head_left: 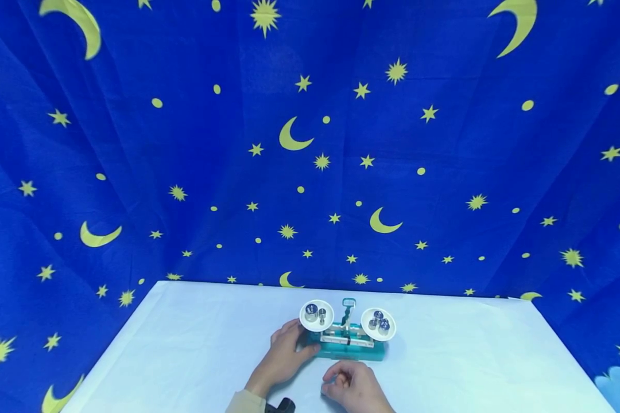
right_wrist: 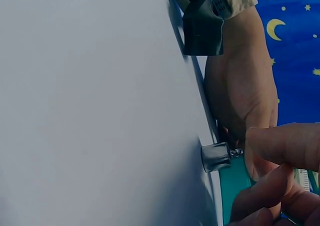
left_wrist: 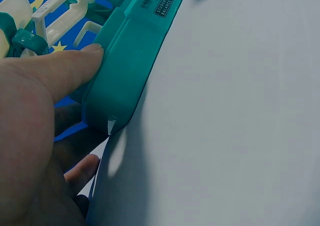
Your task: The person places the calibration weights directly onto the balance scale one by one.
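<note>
A teal balance (head_left: 348,350) stands on the table with a white pan at each end. The left pan (head_left: 317,328) bears two metal weights, the right pan (head_left: 378,337) three. My left hand (head_left: 286,353) holds the balance's left end, thumb (left_wrist: 80,68) on top of the teal base (left_wrist: 125,70) and fingers partly hidden behind it. Close in front of the base, my right hand (head_left: 353,384) has its fingers curled. Another metal weight (right_wrist: 216,157) shows upright at its fingertips in the right wrist view, the knob between them; in the head view the hand covers it.
The white table (head_left: 470,355) extends around the balance on both sides. Behind it hangs a blue cloth (head_left: 444,143) with yellow moons and stars. A black device (head_left: 285,405) sits at my left wrist, below a beige sleeve (head_left: 247,401).
</note>
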### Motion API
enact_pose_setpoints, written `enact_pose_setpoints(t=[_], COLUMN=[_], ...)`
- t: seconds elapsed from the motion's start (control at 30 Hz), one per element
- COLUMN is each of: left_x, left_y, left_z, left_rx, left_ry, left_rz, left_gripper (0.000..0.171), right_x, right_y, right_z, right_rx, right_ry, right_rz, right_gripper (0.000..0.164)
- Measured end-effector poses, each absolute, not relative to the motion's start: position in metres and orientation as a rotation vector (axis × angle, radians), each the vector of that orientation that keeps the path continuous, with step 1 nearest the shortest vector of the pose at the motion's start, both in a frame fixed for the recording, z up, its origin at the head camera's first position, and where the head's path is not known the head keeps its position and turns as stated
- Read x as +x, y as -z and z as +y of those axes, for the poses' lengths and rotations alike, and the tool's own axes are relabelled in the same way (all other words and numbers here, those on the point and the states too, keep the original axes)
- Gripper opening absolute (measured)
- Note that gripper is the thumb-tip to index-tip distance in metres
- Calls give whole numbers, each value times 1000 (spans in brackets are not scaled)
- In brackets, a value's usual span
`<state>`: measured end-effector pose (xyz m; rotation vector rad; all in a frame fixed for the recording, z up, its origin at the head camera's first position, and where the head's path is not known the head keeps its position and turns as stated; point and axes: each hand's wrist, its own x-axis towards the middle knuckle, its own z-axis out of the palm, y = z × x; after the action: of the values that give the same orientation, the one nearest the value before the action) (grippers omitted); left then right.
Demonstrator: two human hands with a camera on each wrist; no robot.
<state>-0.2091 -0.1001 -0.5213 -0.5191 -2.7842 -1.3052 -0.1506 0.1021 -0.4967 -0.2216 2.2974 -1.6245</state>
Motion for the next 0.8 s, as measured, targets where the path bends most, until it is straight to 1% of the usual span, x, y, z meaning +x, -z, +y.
enact_pose_setpoints(t=[0.8], left_x=[-208], left_y=[519], left_z=[-100], left_rx=[-511], left_ry=[1320], left_rz=[-2788], left_gripper=[68], right_x=[-151], right_y=[500], right_z=[100], right_rx=[-208], right_ry=[1536], right_rz=[2345], right_gripper=[9])
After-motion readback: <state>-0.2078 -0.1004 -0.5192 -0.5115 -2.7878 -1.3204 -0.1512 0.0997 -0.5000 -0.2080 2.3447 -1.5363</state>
